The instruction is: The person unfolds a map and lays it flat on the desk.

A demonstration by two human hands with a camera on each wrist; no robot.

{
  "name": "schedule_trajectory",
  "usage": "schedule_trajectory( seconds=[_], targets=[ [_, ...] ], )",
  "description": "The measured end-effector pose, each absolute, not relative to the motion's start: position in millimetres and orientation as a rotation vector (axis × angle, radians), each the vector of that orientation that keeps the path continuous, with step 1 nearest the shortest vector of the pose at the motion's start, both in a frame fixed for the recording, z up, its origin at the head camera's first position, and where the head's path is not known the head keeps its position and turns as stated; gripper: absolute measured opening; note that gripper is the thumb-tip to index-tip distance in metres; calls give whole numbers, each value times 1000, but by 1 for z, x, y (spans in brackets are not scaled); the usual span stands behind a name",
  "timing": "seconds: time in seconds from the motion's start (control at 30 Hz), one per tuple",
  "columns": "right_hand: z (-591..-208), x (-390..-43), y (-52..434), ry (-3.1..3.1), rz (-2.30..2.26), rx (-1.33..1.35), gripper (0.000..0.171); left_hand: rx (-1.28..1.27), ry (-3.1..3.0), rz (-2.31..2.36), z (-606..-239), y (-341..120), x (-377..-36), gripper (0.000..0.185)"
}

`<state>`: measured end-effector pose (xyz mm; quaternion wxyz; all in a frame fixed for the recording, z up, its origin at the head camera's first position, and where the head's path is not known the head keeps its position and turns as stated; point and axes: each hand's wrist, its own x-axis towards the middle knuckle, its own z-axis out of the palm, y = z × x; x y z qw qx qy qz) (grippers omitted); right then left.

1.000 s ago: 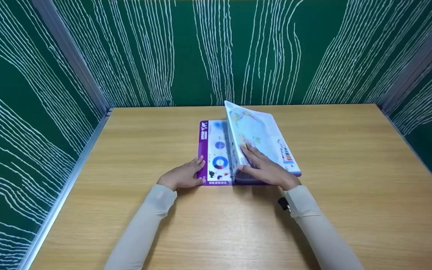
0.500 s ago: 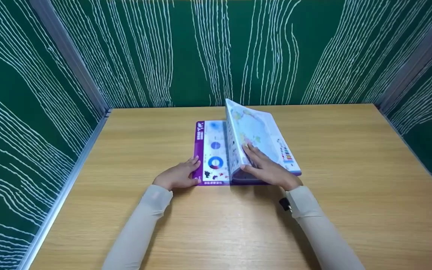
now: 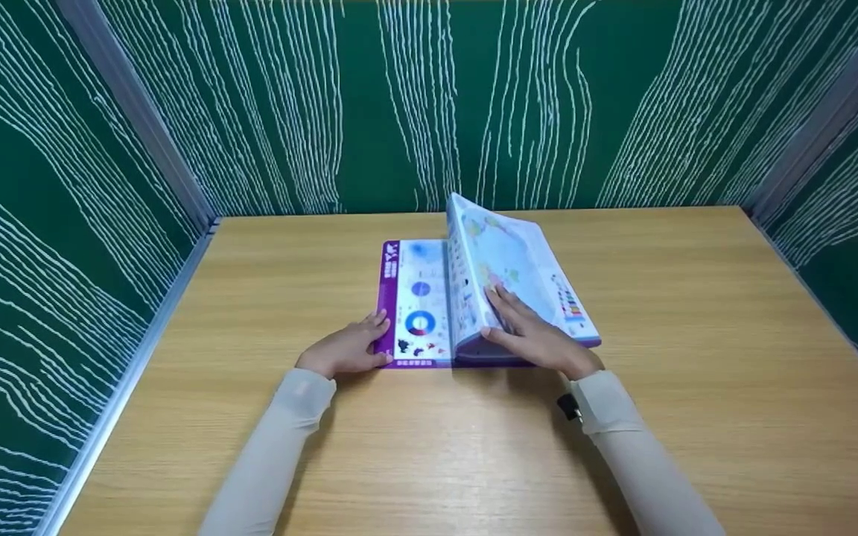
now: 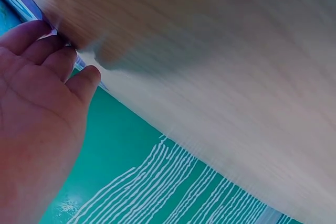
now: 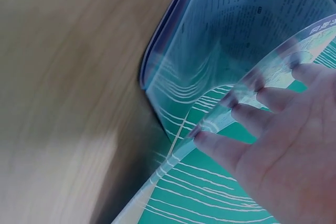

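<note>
In the head view, a folded glossy map lies on the table with a purple border. Its raised flap leans to the right and shows a pale blue map with small flags. The flat left part bears round charts. My left hand rests at the purple left edge, fingers spread over it. My right hand presses the near part of the raised flap with fingers extended. In the right wrist view, the right hand touches the curved sheet with its fingertips. In the left wrist view, the left hand meets the map's edge.
The wooden table extends around the map on all sides. A green wall panel with white wavy lines stands behind it, and similar panels flank both sides. A small black item hangs at the right cuff.
My left hand has slid slightly left along with the map's left part, so more of the printed area shows. The fold has risen a little and widened. My right hand has stayed nearly still.
</note>
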<state>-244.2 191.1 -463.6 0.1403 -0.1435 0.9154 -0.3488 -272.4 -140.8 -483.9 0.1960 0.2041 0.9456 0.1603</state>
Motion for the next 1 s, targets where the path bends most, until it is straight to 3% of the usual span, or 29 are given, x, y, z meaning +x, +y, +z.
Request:
schedule_trajectory(
  seconds=[1.0],
  targets=[
    [-467, -245, 201, 2626, -1035, -416, 82, 539, 2688, 490, -484, -170, -273, 72]
  ],
)
